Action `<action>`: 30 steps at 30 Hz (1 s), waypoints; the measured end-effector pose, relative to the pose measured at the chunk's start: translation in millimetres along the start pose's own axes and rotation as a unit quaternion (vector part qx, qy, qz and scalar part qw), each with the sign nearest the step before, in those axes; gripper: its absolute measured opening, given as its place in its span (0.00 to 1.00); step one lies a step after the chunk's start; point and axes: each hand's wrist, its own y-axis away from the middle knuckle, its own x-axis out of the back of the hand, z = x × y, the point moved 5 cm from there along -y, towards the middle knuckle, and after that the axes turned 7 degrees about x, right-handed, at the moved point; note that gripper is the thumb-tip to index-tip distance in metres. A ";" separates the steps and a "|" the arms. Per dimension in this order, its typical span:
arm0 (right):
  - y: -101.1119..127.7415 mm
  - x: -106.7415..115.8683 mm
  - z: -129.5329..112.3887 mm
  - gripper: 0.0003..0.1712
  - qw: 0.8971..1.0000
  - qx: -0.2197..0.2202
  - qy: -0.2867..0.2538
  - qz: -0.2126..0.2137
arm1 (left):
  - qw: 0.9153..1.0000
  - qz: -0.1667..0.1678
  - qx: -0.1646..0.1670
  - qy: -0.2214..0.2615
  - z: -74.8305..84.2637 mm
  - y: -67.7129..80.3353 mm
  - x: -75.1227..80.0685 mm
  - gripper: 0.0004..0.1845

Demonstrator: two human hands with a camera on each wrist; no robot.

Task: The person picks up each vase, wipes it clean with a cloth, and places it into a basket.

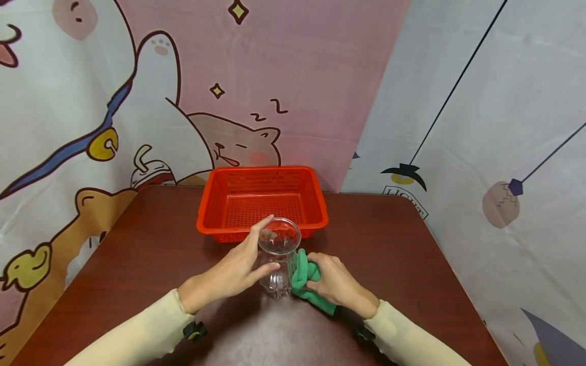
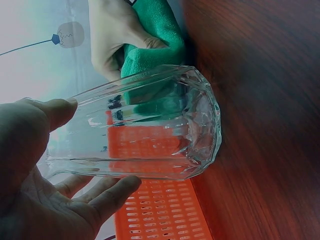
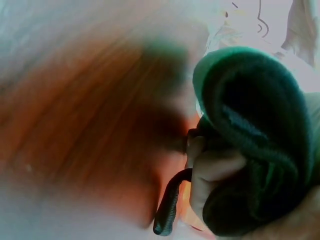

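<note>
The left hand (image 1: pixel 238 269) grips the clear ribbed drinking glass (image 1: pixel 276 256) upright near the worktop's front edge; the right hand (image 1: pixel 336 283), fingers curled, presses a bunched green cloth (image 1: pixel 303 274) against it.

head view looks down from above the table (image 1: pixel 403 239); both wrist views sit very close, sharing the glass (image 2: pixel 150 130) and green cloth (image 3: pixel 255 125) between them.

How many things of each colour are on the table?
Red: 1, the plastic basket.
Green: 1, the cloth bunched in the right hand.
Clear: 1, the ribbed drinking glass, which the left hand holds upright on the wooden table.
Total: 3 things.
</note>
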 end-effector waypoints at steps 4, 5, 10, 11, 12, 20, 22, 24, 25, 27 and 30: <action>0.6 0.4 -0.1 0.23 1.000 0.004 -0.009 0.004 | 1.000 0.001 -0.001 0.002 0.3 0.4 -0.1 0.56; 0.7 0.4 0.0 0.23 1.000 0.004 -0.011 0.006 | 1.000 0.002 -0.001 0.002 0.3 0.7 -0.2 0.56; 1.8 0.8 -0.5 0.22 1.000 0.005 -0.027 0.010 | 1.000 0.012 -0.007 -0.002 -0.1 2.0 -0.9 0.57; 2.0 1.1 -0.7 0.22 0.999 0.005 -0.031 0.012 | 1.000 0.013 -0.007 -0.002 -0.2 2.0 -1.0 0.57; 2.1 1.5 -1.0 0.22 0.999 0.004 -0.036 0.012 | 1.000 0.014 -0.006 -0.001 -0.4 2.1 -1.2 0.57; 1.7 7.7 -4.0 0.23 0.997 0.000 -0.068 0.030 | 1.000 0.020 -0.005 0.010 1.6 1.1 -0.8 0.59; 1.9 9.1 -4.9 0.23 0.997 -0.002 -0.075 0.034 | 1.000 0.019 -0.005 0.011 1.7 0.8 -0.8 0.59; 2.1 10.3 -5.6 0.23 0.996 -0.001 -0.080 0.039 | 1.000 0.017 -0.005 0.010 1.8 0.6 -0.8 0.59; 2.3 11.2 -6.3 0.24 0.996 0.001 -0.081 0.043 | 1.000 0.017 -0.004 0.009 1.9 0.4 -0.9 0.59; 2.3 13.1 -7.9 0.24 0.995 0.005 -0.087 0.050 | 1.000 0.015 -0.004 0.009 1.9 0.2 -0.8 0.59; 1.9 15.4 -9.4 0.24 0.994 0.008 -0.090 0.061 | 1.000 0.018 -0.006 0.007 2.2 -0.1 -0.5 0.59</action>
